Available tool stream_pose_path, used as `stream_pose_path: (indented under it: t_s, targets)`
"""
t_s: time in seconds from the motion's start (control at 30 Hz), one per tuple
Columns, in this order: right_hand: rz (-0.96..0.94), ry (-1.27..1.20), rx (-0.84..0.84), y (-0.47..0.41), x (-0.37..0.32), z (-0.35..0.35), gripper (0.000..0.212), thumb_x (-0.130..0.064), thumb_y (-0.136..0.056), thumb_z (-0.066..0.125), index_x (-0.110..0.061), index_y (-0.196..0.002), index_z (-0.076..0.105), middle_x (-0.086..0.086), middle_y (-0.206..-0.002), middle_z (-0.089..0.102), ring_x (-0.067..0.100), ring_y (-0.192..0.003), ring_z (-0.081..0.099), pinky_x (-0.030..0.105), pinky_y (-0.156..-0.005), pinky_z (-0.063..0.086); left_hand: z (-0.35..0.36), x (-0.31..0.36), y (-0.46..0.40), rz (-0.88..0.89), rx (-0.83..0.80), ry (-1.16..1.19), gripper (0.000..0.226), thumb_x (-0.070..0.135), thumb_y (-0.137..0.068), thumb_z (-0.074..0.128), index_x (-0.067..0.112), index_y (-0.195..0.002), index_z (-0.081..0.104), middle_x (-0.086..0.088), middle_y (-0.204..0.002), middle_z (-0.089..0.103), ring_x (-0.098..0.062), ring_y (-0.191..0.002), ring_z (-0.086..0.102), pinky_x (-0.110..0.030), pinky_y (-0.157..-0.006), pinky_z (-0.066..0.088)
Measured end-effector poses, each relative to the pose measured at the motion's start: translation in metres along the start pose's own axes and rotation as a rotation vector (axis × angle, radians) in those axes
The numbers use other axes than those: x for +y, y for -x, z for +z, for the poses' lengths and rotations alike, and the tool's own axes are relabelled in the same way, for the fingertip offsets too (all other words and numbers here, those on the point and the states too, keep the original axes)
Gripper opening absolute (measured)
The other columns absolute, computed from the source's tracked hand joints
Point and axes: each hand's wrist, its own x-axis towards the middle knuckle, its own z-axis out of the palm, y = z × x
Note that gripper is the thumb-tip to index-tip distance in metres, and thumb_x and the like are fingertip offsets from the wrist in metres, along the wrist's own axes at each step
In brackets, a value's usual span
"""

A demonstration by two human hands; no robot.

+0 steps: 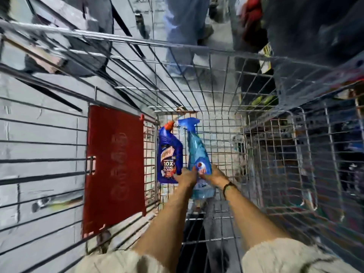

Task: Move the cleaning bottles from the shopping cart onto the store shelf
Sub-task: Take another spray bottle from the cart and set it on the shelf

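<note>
Dark blue bottle (169,154) label reads "10X TOTAL", brand above it too blurred to read. It lies in the wire shopping cart (226,134), orange cap at the far end, just beside a light blue spray bottle (198,154); that label is unreadable. Left hand (186,176) and right hand (214,175) both wrap the spray bottle's lower body. Red flap (116,164) on the cart's left wall, embossed text illegible.

two cleaning bottles low in the wire cart

dark blue bottle (169,154), red cap, printed label, lies centre frame; pale blue spray bottle (198,154) just right, nozzle toward frame top.
</note>
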Motion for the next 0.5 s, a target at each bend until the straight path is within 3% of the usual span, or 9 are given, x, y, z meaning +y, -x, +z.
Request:
stream_pose_path:
  t_s: [0.07,0.1,0.13,0.17,0.2,0.27,0.37,0.4,0.5]
  targets:
    - [-0.02,0.077,-0.056,0.009,-0.007,-0.015,0.042,-0.016,-0.088,0.059,0.005,-0.123,0.052,0.015,-0.108,0.057,0.022,-0.096,0.053,0.033,-0.087,0.05,0.0,0.003,0.007,-0.016,-0.066,0.186,0.042,0.027,-0.095,0.044,-0.002,-0.125,0.044,-0.022,-0.131,0.052,-0.028,-0.118,0.057,-0.029,-0.093,0.049]
    - [-0.027,0.072,-0.085,0.02,-0.012,-0.025,0.039,-0.015,-0.089,0.057,0.006,-0.122,0.053,0.012,-0.104,0.056,0.022,-0.094,0.052,0.022,-0.08,0.052,-0.001,0.006,0.013,-0.017,-0.105,0.195,0.031,0.027,-0.095,0.046,0.0,-0.108,0.053,-0.018,-0.111,0.065,-0.014,-0.093,0.07,-0.018,-0.076,0.055]
    - [-0.02,0.056,-0.108,0.027,-0.018,-0.032,0.039,-0.016,-0.091,0.055,0.006,-0.122,0.053,0.011,-0.104,0.055,0.02,-0.094,0.051,0.012,-0.071,0.052,-0.006,0.01,0.018,0.008,-0.146,0.179,0.024,0.026,-0.094,0.047,0.004,-0.087,0.055,-0.009,-0.079,0.071,0.001,-0.057,0.068,-0.008,-0.051,0.051]
    - [-0.013,0.047,-0.121,0.038,-0.022,-0.041,0.04,-0.02,-0.092,0.053,0.005,-0.124,0.053,0.012,-0.109,0.058,0.021,-0.097,0.053,0.01,-0.073,0.051,-0.011,0.014,0.03,0.042,-0.193,0.158,0.028,0.025,-0.094,0.047,0.01,-0.072,0.051,0.002,-0.049,0.065,0.005,-0.032,0.053,-0.005,-0.034,0.039]
    - [0.008,0.043,-0.135,0.05,-0.025,-0.05,0.042,-0.025,-0.093,0.05,0.003,-0.125,0.053,0.016,-0.118,0.06,0.022,-0.103,0.055,0.018,-0.086,0.051,-0.015,0.017,0.042,0.065,-0.223,0.147,0.032,0.026,-0.094,0.047,0.013,-0.065,0.048,0.006,-0.033,0.054,0.002,-0.025,0.044,-0.009,-0.03,0.033]
    - [0.061,0.027,-0.157,0.074,-0.028,-0.062,0.043,-0.034,-0.092,0.049,-0.002,-0.12,0.057,0.017,-0.121,0.061,0.026,-0.106,0.059,0.035,-0.098,0.047,-0.023,0.022,0.065,0.087,-0.27,0.104,0.032,0.035,-0.092,0.05,0.014,-0.067,0.049,-0.002,-0.046,0.049,-0.01,-0.042,0.042,-0.017,-0.046,0.032]
    - [0.087,-0.332,-0.198,0.118,-0.02,-0.073,0.026,-0.036,-0.088,0.056,-0.01,-0.086,0.062,0.004,-0.077,0.073,0.016,-0.065,0.067,0.023,-0.06,0.055,-0.032,0.024,0.108,0.174,-0.328,0.102,0.044,0.039,-0.087,0.057,-0.002,-0.106,0.057,-0.027,-0.104,0.062,-0.028,-0.09,0.059,-0.04,-0.089,0.048]
    - [0.065,-0.395,-0.19,0.14,-0.015,-0.076,0.026,-0.037,-0.087,0.058,-0.011,-0.083,0.061,0.002,-0.071,0.072,0.014,-0.062,0.066,0.022,-0.058,0.053,-0.032,0.021,0.125,0.213,-0.342,0.097,0.049,0.039,-0.086,0.059,-0.002,-0.112,0.055,-0.026,-0.112,0.061,-0.032,-0.098,0.061,-0.043,-0.093,0.048]
    - [-0.101,-0.471,-0.116,0.202,0.005,-0.084,0.023,-0.036,-0.083,0.062,-0.013,-0.083,0.064,0.007,-0.089,0.067,0.02,-0.08,0.061,0.035,-0.082,0.05,-0.026,0.009,0.179,0.349,-0.371,0.053,0.031,0.045,-0.082,0.06,0.015,-0.086,0.056,-0.007,-0.08,0.059,-0.015,-0.064,0.057,-0.023,-0.059,0.047]
